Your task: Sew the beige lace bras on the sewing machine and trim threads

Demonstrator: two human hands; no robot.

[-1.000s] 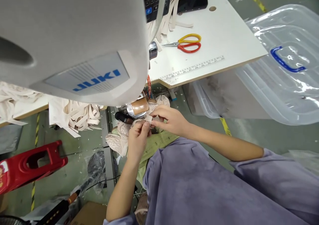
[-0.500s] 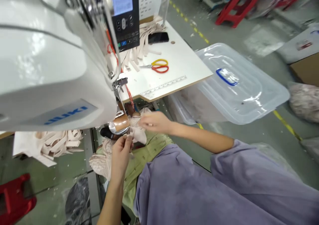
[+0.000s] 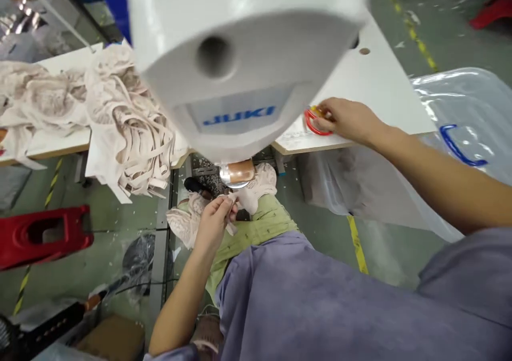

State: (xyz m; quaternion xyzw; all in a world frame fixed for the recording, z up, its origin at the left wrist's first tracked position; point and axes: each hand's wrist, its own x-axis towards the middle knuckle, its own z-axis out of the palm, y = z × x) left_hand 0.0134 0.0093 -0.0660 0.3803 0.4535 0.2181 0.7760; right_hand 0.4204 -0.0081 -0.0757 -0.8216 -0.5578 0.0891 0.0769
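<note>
My left hand [image 3: 214,223] is below the white sewing machine [image 3: 240,57], fingers pinched on a piece of pale pink lace fabric [image 3: 256,185] near the machine's metal post [image 3: 239,173]. Over at the white table's [image 3: 380,89] front edge, my right hand [image 3: 348,120] has its fingers closed on the red and yellow scissors [image 3: 314,123], whose red handle loop shows at my fingertips. Most of the scissors is hidden behind the machine head.
A heap of pale pink straps and lace [image 3: 120,121] lies on the table to the left. A clear plastic bin with a blue handle [image 3: 460,137] stands at the right. A red stool [image 3: 44,235] sits on the floor at the left.
My right hand left the fabric under the machine and moved up right to the scissors on the table. My left hand stayed pinched on the lace. The view swung.
</note>
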